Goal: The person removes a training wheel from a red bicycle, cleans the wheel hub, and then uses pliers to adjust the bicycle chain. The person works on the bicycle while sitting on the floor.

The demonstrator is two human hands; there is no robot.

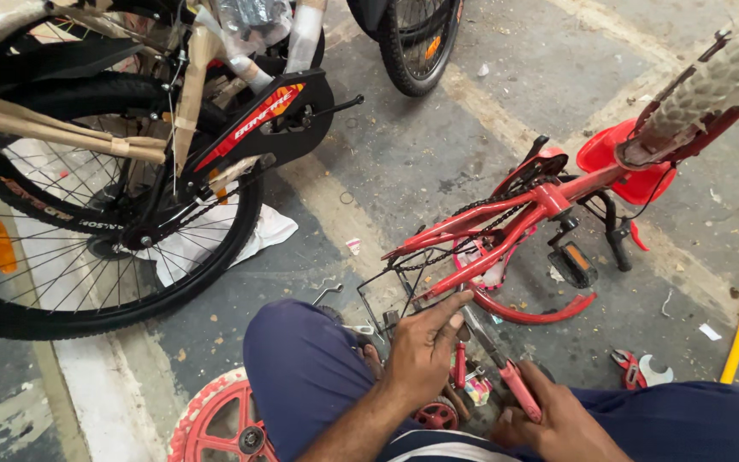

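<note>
While left hand (425, 346) steadies red frame (506, 227), right hand (558, 423) gripping pliers (506, 372)

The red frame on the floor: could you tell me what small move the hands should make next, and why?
Probably close the red-handled tool on the fitting at the rear end of the red frame: the right hand grips its handle, its tip points there, and the left hand steadies that end.

A seated person's left hand (425, 346) presses a small red bicycle frame (506, 218); the right hand (558, 423) grips red-handled pliers (506, 372) near it.
</note>
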